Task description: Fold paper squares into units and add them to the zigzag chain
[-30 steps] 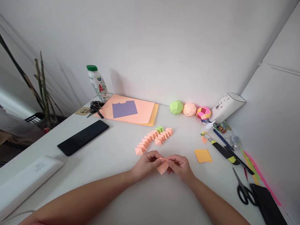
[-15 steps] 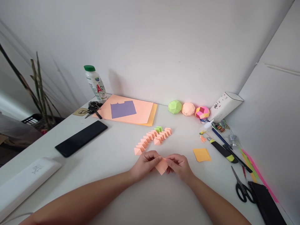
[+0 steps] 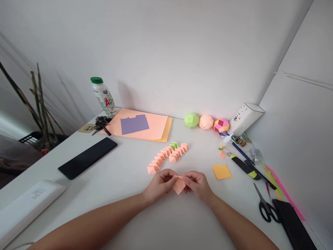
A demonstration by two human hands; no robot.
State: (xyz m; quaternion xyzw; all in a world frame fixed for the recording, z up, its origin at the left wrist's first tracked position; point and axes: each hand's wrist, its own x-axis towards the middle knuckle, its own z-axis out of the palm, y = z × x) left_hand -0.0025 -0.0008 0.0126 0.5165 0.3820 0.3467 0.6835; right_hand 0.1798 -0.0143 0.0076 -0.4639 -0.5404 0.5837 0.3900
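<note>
Between my two hands is a small peach paper square [image 3: 179, 186], one corner pointing down toward me. My left hand [image 3: 161, 185] pinches its left side with thumb and fingers. On the right side, my right hand [image 3: 199, 185] pinches it the same way; some fingertips are hidden behind the paper. Just beyond my hands, rows of folded peach paper pieces [image 3: 161, 156] stand on the white table, with a few green folded pieces [image 3: 173, 145] at their far end. A pad of orange-yellow paper squares [image 3: 221, 172] lies right of my right hand.
Scissors [image 3: 267, 208], a utility knife [image 3: 243, 166] and a black case [image 3: 291, 222] lie at right. Three paper balls [image 3: 206, 122] sit by the wall. Peach sheets [image 3: 158, 126], a bottle [image 3: 104, 97], keys [image 3: 102, 123], a black phone-like slab [image 3: 88, 158] and a white device [image 3: 28, 211] are at left.
The camera view has shifted slightly, so the whole table appears a little lower and further left. My hands keep nearly the same pinch on the peach paper.
</note>
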